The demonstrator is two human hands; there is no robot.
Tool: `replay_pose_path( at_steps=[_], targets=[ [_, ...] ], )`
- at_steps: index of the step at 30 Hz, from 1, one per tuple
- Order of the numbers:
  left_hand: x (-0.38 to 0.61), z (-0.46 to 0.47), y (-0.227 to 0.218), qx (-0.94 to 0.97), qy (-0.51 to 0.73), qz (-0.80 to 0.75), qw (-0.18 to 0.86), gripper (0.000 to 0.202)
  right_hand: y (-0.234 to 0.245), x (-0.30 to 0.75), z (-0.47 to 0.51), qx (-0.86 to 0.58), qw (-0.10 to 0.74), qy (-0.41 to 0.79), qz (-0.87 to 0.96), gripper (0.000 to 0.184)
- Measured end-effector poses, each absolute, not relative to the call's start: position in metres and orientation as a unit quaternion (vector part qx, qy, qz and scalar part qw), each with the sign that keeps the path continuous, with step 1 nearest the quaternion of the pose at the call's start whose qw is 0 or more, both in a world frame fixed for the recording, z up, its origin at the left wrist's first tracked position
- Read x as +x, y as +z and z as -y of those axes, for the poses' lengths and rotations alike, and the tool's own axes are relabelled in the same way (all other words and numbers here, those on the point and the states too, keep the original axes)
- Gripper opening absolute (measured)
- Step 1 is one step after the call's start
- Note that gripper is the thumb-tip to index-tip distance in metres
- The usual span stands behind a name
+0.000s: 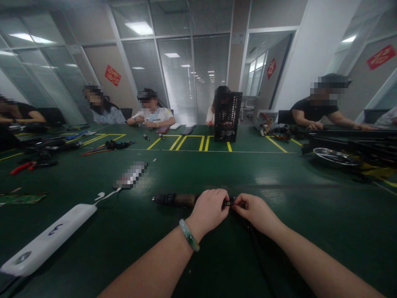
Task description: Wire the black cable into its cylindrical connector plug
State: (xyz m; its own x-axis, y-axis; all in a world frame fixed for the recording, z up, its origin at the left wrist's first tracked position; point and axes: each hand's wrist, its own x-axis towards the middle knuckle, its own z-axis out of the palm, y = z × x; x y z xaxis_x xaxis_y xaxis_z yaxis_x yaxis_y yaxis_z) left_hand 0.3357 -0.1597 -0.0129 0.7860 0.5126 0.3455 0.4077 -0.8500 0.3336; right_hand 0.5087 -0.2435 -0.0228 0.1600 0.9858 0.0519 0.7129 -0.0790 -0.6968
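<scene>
My left hand (208, 210), with a pale green bangle (189, 235) on its wrist, grips a dark cylindrical cable connector (173, 200) wrapped in a brownish sleeve. My right hand (253, 212) pinches a small black part (228, 203) at the connector's right end, close to my left fingertips. A black cable (254, 250) runs from under my hands toward me across the green work mat (297, 231). What my fingers cover stays hidden.
A white power bank (46, 240) with a white cable lies to my left, beside a pixelated device (130, 175). Ahead stands a black perforated computer case (227, 116). Tools, wires and a metal dish (335, 157) lie around; several co-workers sit along the table.
</scene>
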Motion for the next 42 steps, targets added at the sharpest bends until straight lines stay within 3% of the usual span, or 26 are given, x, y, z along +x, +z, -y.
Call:
replay_pose_path(
  at_steps=[7,16,25,34,42],
  targets=[
    [0.3366,0.1585,-0.0144,0.942,0.214,-0.234,0.11,0.009,-0.0236,0.5093,0.2426,-0.695,0.308,0.234,0.606,0.009],
    [0.336,0.161,-0.0103,0.94,0.214,-0.238,0.116,0.017,-0.0222,0.5089,0.243,-0.698,0.307,0.233,0.603,0.009],
    [0.3354,0.1613,-0.0093,0.943,0.202,-0.24,0.109,0.009,-0.0197,0.508,0.2437,-0.699,0.3,0.237,0.604,0.011],
    [0.3361,0.1613,-0.0105,0.942,0.212,-0.236,0.105,0.022,-0.0182,0.5066,0.2437,-0.698,0.302,0.224,0.609,0.01],
    [0.3341,0.1621,-0.0066,0.947,0.204,-0.222,0.115,0.01,-0.0206,0.5079,0.2447,-0.695,0.304,0.241,0.605,0.012]
  ],
)
